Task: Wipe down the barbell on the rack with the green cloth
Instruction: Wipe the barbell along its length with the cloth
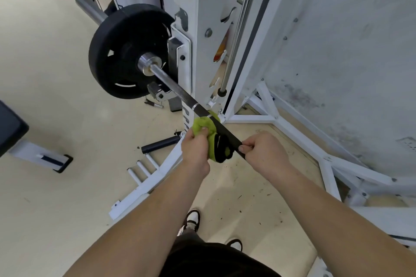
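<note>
The barbell runs diagonally from a black weight plate at upper left down toward me, resting in a hook on the white rack upright. A green cloth with a black patch is bunched around the bar just below the rack. My left hand grips the cloth from the left side. My right hand is closed around the bar itself, just right of the cloth. The bar beyond my right hand is hidden.
The white rack base and its braces spread over the beige floor at right, beside a grey wall. A black roller and white storage pegs lie below the bar. A bench foot sits at left. My shoes stand below.
</note>
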Tool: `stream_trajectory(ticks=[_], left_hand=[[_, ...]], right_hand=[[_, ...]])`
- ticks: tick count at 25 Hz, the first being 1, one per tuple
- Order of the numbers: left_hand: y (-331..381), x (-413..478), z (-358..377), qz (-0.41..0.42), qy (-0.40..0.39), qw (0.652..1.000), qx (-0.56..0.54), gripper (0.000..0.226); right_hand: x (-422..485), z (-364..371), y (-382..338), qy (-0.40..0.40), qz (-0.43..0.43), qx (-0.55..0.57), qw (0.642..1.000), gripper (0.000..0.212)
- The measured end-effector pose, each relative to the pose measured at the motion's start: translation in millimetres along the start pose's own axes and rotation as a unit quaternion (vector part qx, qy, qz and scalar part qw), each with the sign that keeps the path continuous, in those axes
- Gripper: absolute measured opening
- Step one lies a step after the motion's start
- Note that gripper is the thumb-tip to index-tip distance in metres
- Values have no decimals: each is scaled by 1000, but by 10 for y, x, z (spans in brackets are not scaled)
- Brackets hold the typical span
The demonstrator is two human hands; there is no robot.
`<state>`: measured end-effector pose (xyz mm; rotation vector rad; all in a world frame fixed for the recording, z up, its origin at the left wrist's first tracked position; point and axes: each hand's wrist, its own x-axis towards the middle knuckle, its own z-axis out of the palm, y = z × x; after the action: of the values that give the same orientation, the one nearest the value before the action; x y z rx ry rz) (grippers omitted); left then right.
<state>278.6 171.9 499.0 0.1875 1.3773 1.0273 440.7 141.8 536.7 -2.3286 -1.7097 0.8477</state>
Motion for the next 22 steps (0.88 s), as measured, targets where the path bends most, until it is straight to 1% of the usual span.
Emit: stream_trajectory(ticks=[1,2,3,4,5,6,7,10,11,12,14,15,16,17,18,19,20,21,22], left_hand=[[-93,-47,31,0,-11,1000,8,17],[-259,-174,56,-8,-38,999,13,19],[-450,-334,58,-37,-73,996,22,22],[-569,-500,55,-63,-108,991,45,23],[-628,-573,30,-82,-127,986,67,23],[-644,-529,10,-89,-133,984,74,23],[-617,-439,-8,-86,-130,986,55,24],[-430,-196,82,-64,-87,991,-73,29],[-459,-217,132,-63,-73,992,-85,27],[-546,-327,165,-72,-74,993,-65,26],[-745,-623,158,-102,-128,987,-3,26],[-780,-708,122,-103,-140,984,37,24],[-744,-750,77,-85,-125,986,69,20],[-619,-724,32,-47,-92,991,90,16],[-429,-681,-7,8,-53,993,106,12],[-186,-658,-34,79,-23,988,132,10],[69,-625,-33,164,-16,971,173,10],[311,-594,-10,256,-26,937,237,9],[499,-525,41,336,-38,884,324,12]], right_hand=[[-8,4,-2,-7,4,1,1000,20],[-22,1,10,-13,10,7,1000,19],[-41,-6,27,-14,13,13,1000,19],[-65,-24,58,-2,11,19,1000,18],[-96,-52,108,19,5,31,999,17],[-133,-98,160,38,3,50,998,17],[-176,-156,214,43,5,73,996,17],[-272,-300,345,10,10,129,992,21],[-306,-322,355,3,9,131,991,22],[-334,-341,351,1,6,130,991,21],[-359,-322,349,-3,4,125,992,18],[-352,-295,361,-4,5,120,993,16],[-340,-277,377,-6,9,117,993,15],[-311,-269,384,-5,11,117,993,15],[-286,-273,377,-3,12,122,992,17],[-266,-279,368,0,17,133,991,22],[-248,-283,352,1,22,147,989,28],[-243,-273,343,1,25,156,987,35],[-257,-259,325,0,27,160,987,40]])
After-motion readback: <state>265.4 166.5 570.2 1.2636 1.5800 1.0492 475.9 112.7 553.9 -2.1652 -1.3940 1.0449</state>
